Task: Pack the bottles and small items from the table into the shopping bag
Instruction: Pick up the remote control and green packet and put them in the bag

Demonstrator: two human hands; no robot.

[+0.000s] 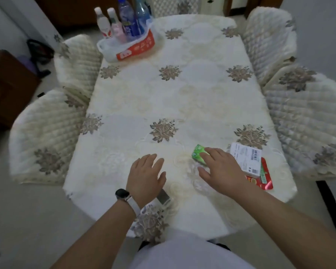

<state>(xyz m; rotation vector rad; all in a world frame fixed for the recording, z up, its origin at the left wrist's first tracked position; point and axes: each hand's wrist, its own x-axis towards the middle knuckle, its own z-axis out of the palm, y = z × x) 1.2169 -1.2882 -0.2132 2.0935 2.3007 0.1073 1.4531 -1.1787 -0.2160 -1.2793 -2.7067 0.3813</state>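
From my remote seat I look down on a tabletop (182, 98) under a cream cloth with brown flower motifs, quilted chairs (47, 133) drawn up at both sides; at the far left corner stands the shopping bag (136, 48), white plastic with a red band of white print too blurred for me to read, and four bottles rise from it: two white-capped ones (102, 22), one with a pinkish label, and two blue-labelled clear ones (133, 22) whose tops are cut off by the frame edge and whose lettering I cannot make out; at the near right, the right hand (223, 169) lies spread and flat, fingers resting on a small green packet (198, 152), its brand illegible and its near half hidden under the fingers; just beside it lies a white box (246, 158) showing a barcode and fine print too small to read, overlapping a red pouch (264, 181) with fruit pictures, partly covered; the left hand (146, 177), a smartwatch (122, 194) on its wrist, hovers open and empty near the front edge, hiding most of a grey-white device (164, 197) beneath the wrist that I cannot identify.
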